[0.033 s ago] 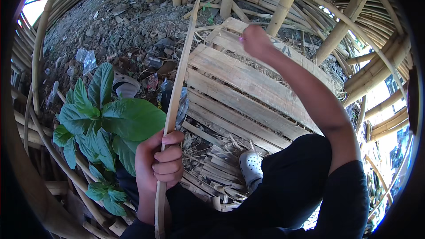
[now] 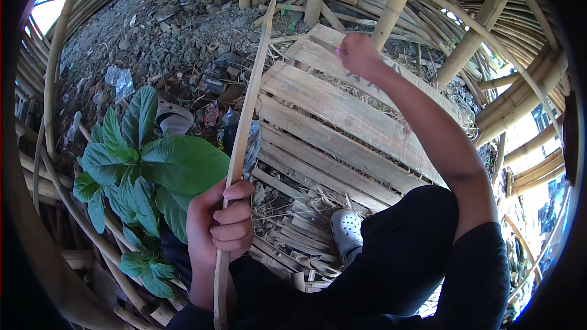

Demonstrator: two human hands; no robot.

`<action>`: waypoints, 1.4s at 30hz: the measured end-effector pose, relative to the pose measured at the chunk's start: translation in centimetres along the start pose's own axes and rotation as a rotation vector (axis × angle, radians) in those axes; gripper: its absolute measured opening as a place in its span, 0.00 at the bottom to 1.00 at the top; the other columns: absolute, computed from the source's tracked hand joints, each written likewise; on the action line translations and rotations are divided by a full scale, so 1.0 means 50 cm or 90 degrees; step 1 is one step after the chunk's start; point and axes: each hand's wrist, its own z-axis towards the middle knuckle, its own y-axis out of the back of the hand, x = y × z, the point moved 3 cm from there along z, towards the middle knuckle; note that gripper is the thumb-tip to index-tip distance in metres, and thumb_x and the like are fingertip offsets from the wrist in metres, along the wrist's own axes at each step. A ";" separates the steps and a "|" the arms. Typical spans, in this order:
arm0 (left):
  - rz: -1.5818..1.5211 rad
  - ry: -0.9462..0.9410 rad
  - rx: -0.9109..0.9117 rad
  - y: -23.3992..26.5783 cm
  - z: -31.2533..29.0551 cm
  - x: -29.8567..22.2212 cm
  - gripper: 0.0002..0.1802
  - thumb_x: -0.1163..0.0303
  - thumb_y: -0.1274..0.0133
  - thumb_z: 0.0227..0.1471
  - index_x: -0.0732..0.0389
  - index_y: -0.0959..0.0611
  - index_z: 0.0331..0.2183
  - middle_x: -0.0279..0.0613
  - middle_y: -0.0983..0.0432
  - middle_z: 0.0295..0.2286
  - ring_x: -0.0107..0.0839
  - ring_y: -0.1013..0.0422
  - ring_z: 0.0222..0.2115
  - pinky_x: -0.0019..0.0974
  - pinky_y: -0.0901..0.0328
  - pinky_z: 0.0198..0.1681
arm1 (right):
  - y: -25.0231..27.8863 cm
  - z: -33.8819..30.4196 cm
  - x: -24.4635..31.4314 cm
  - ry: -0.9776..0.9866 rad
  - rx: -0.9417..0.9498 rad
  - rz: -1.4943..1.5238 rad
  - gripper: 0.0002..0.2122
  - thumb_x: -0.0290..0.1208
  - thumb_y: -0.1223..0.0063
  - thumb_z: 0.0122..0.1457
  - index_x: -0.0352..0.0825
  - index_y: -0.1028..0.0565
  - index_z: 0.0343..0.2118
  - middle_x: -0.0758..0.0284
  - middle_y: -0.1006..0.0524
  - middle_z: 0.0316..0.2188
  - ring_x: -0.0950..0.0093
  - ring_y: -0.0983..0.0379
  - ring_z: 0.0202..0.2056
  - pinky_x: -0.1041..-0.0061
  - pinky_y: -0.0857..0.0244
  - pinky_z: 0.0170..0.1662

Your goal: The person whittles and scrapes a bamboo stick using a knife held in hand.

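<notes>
Gripping a long pale strip [image 2: 244, 119] low down, the left hand [image 2: 229, 229] is beside a broad-leaved green plant [image 2: 189, 162]. Past a perforated clog [image 2: 344, 229] and split scraps [image 2: 299, 235] lies a slatted wooden platform [image 2: 333, 95]. Over its far planks the right hand [image 2: 358, 56] is balled, contents unclear, near dark, illegible marks [image 2: 353, 77]. Stony soil [image 2: 153, 43] and bamboo posts [image 2: 397, 3] stretch behind.

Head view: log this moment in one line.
left hand: closed around long pale strip | right hand: closed, contents unclear, seen against slatted boards | leafy plant: left of strip
</notes>
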 end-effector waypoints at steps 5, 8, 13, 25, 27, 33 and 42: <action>0.003 -0.011 -0.016 0.007 -0.009 -0.012 0.11 0.62 0.67 0.63 0.57 0.36 0.30 0.23 0.51 0.14 0.11 0.54 0.09 0.17 0.56 0.08 | 0.024 -0.013 0.022 0.002 0.056 0.122 0.09 0.30 0.44 0.54 0.29 0.22 0.23 0.55 0.23 0.19 0.64 0.23 0.21 0.69 0.29 0.25; 0.004 -0.015 -0.027 0.012 -0.011 -0.015 0.12 0.62 0.67 0.63 0.57 0.35 0.30 0.23 0.51 0.14 0.11 0.54 0.09 0.17 0.56 0.08 | -0.002 -0.013 0.030 0.034 0.121 0.138 0.08 0.28 0.45 0.52 0.28 0.22 0.23 0.55 0.23 0.20 0.63 0.23 0.23 0.68 0.28 0.27; 0.006 -0.017 -0.032 0.012 -0.004 -0.013 0.12 0.62 0.67 0.63 0.57 0.35 0.30 0.22 0.51 0.13 0.10 0.54 0.08 0.17 0.56 0.08 | -0.020 0.047 -0.099 -0.033 -0.059 -0.143 0.09 0.30 0.42 0.49 0.27 0.23 0.22 0.54 0.22 0.22 0.58 0.23 0.28 0.63 0.29 0.36; -0.006 -0.020 -0.077 0.038 0.006 -0.025 0.12 0.61 0.65 0.62 0.56 0.35 0.30 0.22 0.50 0.13 0.11 0.54 0.09 0.17 0.56 0.08 | -0.036 0.071 -0.068 0.034 -0.049 0.082 0.11 0.34 0.40 0.51 0.29 0.21 0.27 0.53 0.22 0.29 0.61 0.23 0.33 0.67 0.30 0.38; -0.008 -0.013 -0.083 0.041 0.012 -0.024 0.12 0.61 0.65 0.62 0.56 0.35 0.30 0.22 0.50 0.13 0.11 0.54 0.09 0.17 0.56 0.08 | -0.049 0.084 -0.067 0.065 -0.047 0.081 0.11 0.34 0.40 0.51 0.29 0.21 0.27 0.53 0.22 0.29 0.61 0.23 0.34 0.67 0.31 0.38; -0.033 0.003 -0.105 0.054 0.023 -0.015 0.12 0.60 0.65 0.62 0.55 0.36 0.29 0.22 0.51 0.13 0.11 0.54 0.09 0.18 0.55 0.08 | -0.051 0.143 -0.157 -0.110 -0.134 -0.139 0.11 0.32 0.41 0.51 0.26 0.23 0.29 0.49 0.23 0.29 0.55 0.23 0.34 0.62 0.29 0.38; -0.035 0.007 -0.110 0.059 0.020 -0.024 0.12 0.61 0.66 0.62 0.55 0.36 0.29 0.22 0.51 0.13 0.11 0.54 0.08 0.18 0.55 0.07 | 0.046 0.044 -0.094 0.001 0.084 0.104 0.13 0.35 0.37 0.47 0.28 0.21 0.30 0.59 0.21 0.24 0.71 0.24 0.26 0.74 0.30 0.33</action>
